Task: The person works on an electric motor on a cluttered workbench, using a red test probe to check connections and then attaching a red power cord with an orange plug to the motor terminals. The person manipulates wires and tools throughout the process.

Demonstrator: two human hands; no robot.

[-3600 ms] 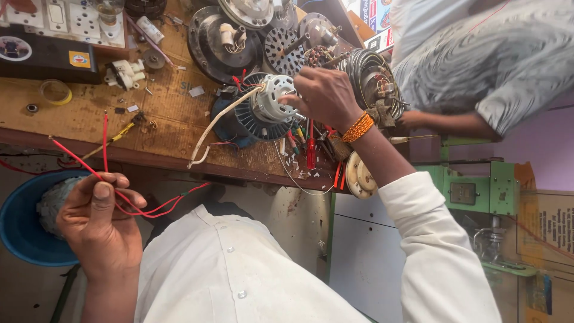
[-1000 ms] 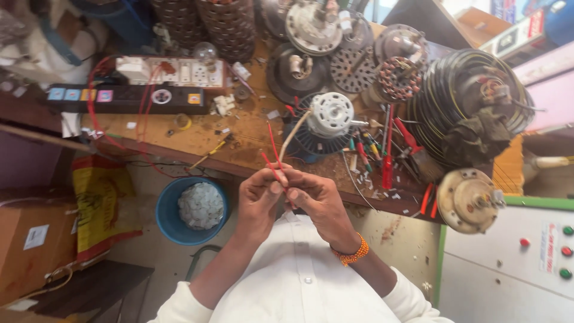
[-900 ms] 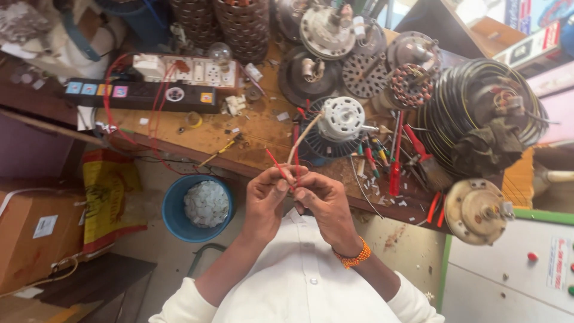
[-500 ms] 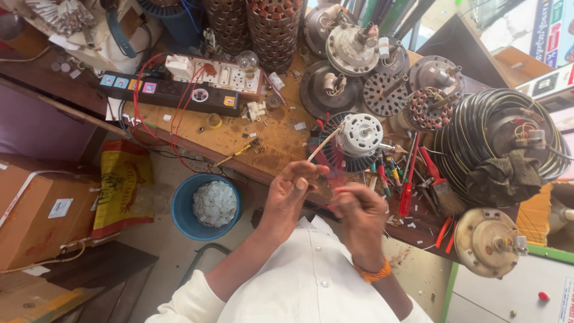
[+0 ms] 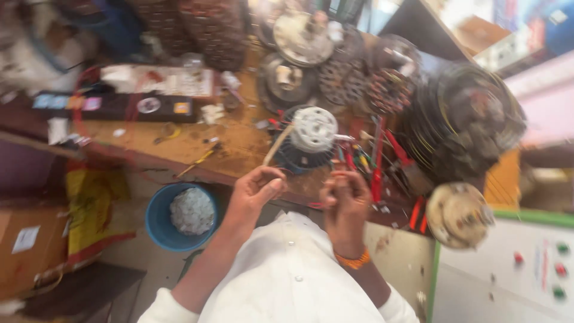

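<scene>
Cluttered wooden workbench (image 5: pixel 239 140), fan motor (image 5: pixel 312 137) at its edge.
Left hand (image 5: pixel 256 190) pinches the motor's cream sleeved lead (image 5: pixel 276 146) taut; right hand (image 5: pixel 345 200), apart, closes on red wires (image 5: pixel 347 175).

Blue bucket (image 5: pixel 160 222), white shirt (image 5: pixel 287 281), orange wristband (image 5: pixel 353 261), red screwdriver (image 5: pixel 377 173), white-capped motor (image 5: pixel 313 128)

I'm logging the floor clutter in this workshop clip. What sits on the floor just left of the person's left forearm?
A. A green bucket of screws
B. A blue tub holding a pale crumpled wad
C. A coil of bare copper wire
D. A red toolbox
B: the blue tub with a pale crumpled wad inside stands on the floor below the bench edge, beside the left hand.
</scene>
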